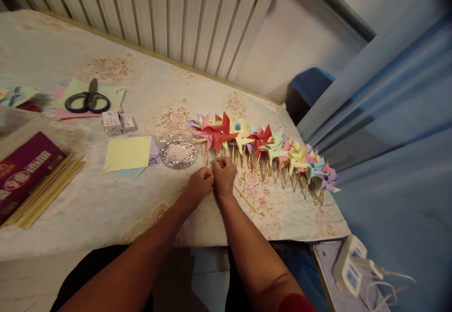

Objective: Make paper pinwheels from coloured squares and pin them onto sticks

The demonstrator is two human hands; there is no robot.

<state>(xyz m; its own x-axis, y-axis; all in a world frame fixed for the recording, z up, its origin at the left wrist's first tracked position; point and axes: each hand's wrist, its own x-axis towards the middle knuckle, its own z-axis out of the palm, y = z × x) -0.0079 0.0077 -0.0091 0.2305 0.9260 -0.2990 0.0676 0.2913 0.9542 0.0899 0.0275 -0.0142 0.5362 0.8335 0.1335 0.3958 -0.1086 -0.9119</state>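
My left hand (pixel 200 183) and my right hand (pixel 223 174) are both closed and pressed together on the table, just below a red paper pinwheel (pixel 219 134). They seem to pinch its wooden stick between them; the exact grip is hidden by the fingers. A thin loose stick (pixel 245 198) lies on the cloth just right of my right wrist. A long row of coloured pinwheels (pixel 278 154) on sticks stretches right from the red one. A clear round dish (pixel 178 149) with silver beads sits left of my hands.
Yellow and purple paper squares (pixel 129 153) lie left of the dish. Scissors (pixel 87 100) rest on coloured paper, with small white boxes (pixel 118 122) nearby. A bundle of wooden sticks (pixel 45 189) and a maroon box (pixel 21 168) are far left. A white power strip (pixel 348 267) sits lower right.
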